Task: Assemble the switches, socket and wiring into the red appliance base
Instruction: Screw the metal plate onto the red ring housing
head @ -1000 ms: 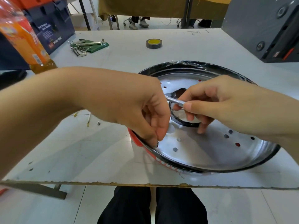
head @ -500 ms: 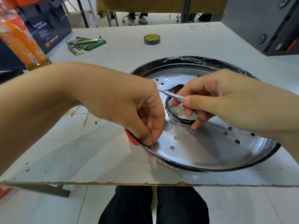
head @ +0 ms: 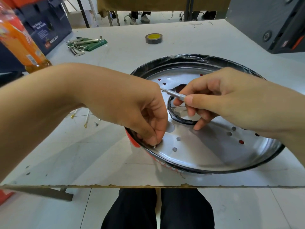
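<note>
The red appliance base (head: 132,141) sits at the counter's (head: 82,154) near edge, its perforated steel plate (head: 206,146) looking stiff, slick and thin-rimmed, best steadied at the rim. The left hand (head: 142,116) pinches a small screw (head: 154,146) there; the right hand (head: 219,100) grips a slim screwdriver (head: 175,95). A blue box (head: 47,30) reads "WING BOX".

Shiny metal, glossy plastic, chipped desk

The perforated metal plate (head: 206,151) gleams smooth inside the red appliance base (head: 132,141), whose black rim carries crinkled clear film; beyond it lies glossy tape (head: 153,38); the matt desk (head: 82,162) edge is chipped rough.
</note>
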A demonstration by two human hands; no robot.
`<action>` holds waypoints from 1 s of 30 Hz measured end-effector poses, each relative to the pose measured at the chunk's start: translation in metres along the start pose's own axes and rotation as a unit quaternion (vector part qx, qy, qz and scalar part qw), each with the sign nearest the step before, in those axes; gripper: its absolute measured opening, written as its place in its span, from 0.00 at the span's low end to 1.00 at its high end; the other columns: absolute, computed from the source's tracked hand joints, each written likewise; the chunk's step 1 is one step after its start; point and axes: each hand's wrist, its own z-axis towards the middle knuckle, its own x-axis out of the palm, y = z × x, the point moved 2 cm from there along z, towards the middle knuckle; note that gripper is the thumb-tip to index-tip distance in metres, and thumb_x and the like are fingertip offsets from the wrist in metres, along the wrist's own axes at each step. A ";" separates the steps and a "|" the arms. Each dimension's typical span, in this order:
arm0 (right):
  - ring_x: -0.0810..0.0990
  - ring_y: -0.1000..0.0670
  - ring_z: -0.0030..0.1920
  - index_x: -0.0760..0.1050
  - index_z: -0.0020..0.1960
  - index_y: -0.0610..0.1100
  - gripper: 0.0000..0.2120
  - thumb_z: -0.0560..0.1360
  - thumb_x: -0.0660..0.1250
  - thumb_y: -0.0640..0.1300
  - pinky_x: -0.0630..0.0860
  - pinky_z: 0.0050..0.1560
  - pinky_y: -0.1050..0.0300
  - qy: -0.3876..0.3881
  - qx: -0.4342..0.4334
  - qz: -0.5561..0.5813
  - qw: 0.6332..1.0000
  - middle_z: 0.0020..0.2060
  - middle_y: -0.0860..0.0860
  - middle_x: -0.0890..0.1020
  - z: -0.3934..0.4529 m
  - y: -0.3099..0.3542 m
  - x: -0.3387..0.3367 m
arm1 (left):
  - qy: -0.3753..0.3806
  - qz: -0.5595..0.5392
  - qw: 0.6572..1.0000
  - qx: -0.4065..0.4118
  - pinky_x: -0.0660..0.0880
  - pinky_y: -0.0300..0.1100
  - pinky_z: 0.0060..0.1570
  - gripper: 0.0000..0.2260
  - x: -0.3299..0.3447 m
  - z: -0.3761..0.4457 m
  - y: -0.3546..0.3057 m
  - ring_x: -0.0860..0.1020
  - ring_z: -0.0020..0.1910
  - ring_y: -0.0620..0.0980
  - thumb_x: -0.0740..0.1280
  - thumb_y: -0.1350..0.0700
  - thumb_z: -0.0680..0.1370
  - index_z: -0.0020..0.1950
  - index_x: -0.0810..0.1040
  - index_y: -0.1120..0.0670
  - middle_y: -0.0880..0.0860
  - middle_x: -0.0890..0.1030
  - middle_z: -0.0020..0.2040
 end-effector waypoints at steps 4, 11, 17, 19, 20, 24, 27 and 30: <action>0.73 0.50 0.30 0.82 0.44 0.43 0.10 0.77 0.63 0.39 0.82 0.35 0.57 0.006 -0.003 -0.001 1.000 0.28 0.49 0.77 0.000 -0.001 -0.001 | -0.003 0.009 1.000 -0.005 0.74 0.28 0.38 0.01 0.002 -0.001 -0.001 0.80 0.34 0.40 0.72 0.55 0.70 0.40 0.84 0.50 0.45 0.83 0.35; 0.71 0.53 0.27 0.81 0.46 0.44 0.08 0.77 0.63 0.38 0.78 0.30 0.59 0.012 -0.025 -0.018 0.999 0.28 0.50 0.77 0.000 0.001 0.000 | -0.027 0.027 0.999 -0.003 0.75 0.29 0.36 0.01 0.005 -0.001 -0.001 0.79 0.32 0.39 0.72 0.53 0.68 0.39 0.83 0.49 0.42 0.83 0.34; 0.68 0.53 0.25 0.76 0.42 0.48 0.09 0.76 0.63 0.35 0.70 0.25 0.63 0.000 -0.082 0.054 0.995 0.29 0.48 0.78 -0.005 0.007 -0.006 | -0.053 0.036 0.998 0.010 0.72 0.28 0.34 0.05 0.008 -0.004 0.003 0.78 0.32 0.39 0.70 0.49 0.67 0.40 0.82 0.46 0.41 0.82 0.34; 0.69 0.54 0.26 0.79 0.42 0.47 0.07 0.75 0.65 0.37 0.70 0.26 0.64 0.026 -0.104 0.097 0.989 0.31 0.48 0.78 -0.007 0.009 -0.008 | -0.056 0.032 0.998 0.008 0.75 0.32 0.37 0.05 0.008 -0.005 0.004 0.79 0.34 0.40 0.71 0.49 0.67 0.41 0.83 0.46 0.42 0.83 0.35; 0.69 0.54 0.27 0.81 0.43 0.47 0.06 0.73 0.66 0.39 0.71 0.27 0.64 0.042 -0.112 0.126 0.985 0.32 0.48 0.78 -0.008 0.010 -0.009 | -0.058 0.032 0.998 0.007 0.77 0.35 0.39 0.05 0.007 -0.006 0.005 0.80 0.34 0.40 0.71 0.49 0.67 0.41 0.83 0.46 0.43 0.83 0.35; 0.74 0.54 0.32 0.83 0.51 0.46 0.10 0.70 0.67 0.40 0.75 0.33 0.63 0.105 -0.147 0.223 0.958 0.36 0.50 0.79 -0.010 0.012 -0.015 | -0.047 0.033 0.998 -0.007 0.77 0.36 0.43 0.05 0.003 -0.008 0.006 0.81 0.36 0.40 0.71 0.50 0.67 0.42 0.84 0.46 0.42 0.84 0.36; 0.74 0.55 0.31 0.83 0.49 0.45 0.09 0.72 0.66 0.42 0.76 0.34 0.61 0.092 -0.151 0.210 0.962 0.33 0.51 0.79 -0.008 0.013 -0.017 | -0.047 0.028 0.998 -0.010 0.75 0.30 0.38 0.03 0.003 -0.007 0.006 0.80 0.35 0.38 0.73 0.53 0.69 0.42 0.83 0.46 0.40 0.83 0.35; 0.76 0.54 0.30 0.84 0.46 0.46 0.05 0.71 0.70 0.43 0.77 0.36 0.62 0.102 -0.145 0.146 0.973 0.31 0.51 0.80 -0.007 0.017 -0.009 | -0.081 0.041 0.996 0.003 0.75 0.29 0.40 0.06 0.004 -0.011 0.009 0.80 0.39 0.39 0.73 0.52 0.70 0.45 0.82 0.46 0.42 0.83 0.39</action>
